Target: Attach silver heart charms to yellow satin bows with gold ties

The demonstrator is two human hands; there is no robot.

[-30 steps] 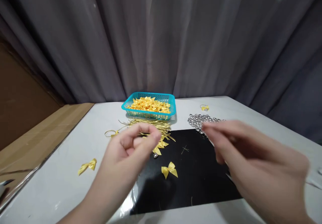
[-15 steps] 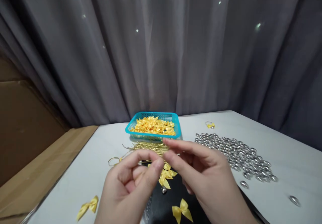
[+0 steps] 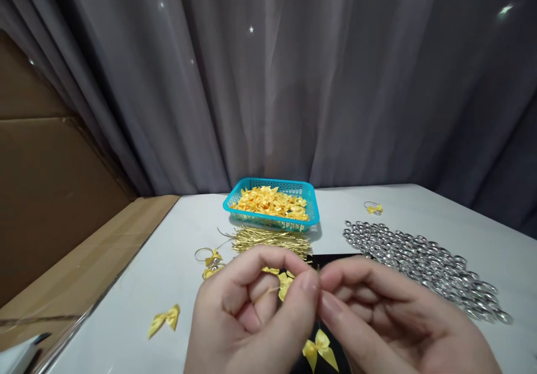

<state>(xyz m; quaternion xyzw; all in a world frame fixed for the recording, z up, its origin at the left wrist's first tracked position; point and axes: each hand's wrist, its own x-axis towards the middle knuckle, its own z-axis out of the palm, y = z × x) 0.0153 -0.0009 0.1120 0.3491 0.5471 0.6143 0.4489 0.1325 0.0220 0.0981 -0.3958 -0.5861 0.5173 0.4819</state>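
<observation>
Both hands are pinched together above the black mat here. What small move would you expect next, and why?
Probably a short twist of the fingertips against each other. The left hand and right hand meet thumb to forefinger, a yellow bow shows inside the left pinch, and a thin gold wire end pokes up where they meet, so something fine seems held by both.

A basket of bows stands at the back of the surface, before the curtain. Just in front of it lies a bundle of wire ties. A heap of bells lies to the right and cardboard to the left. Nearest, the left hand and right hand meet over the mat, with a single wire tie between their fingers. A loose bow lies on the mat.
</observation>
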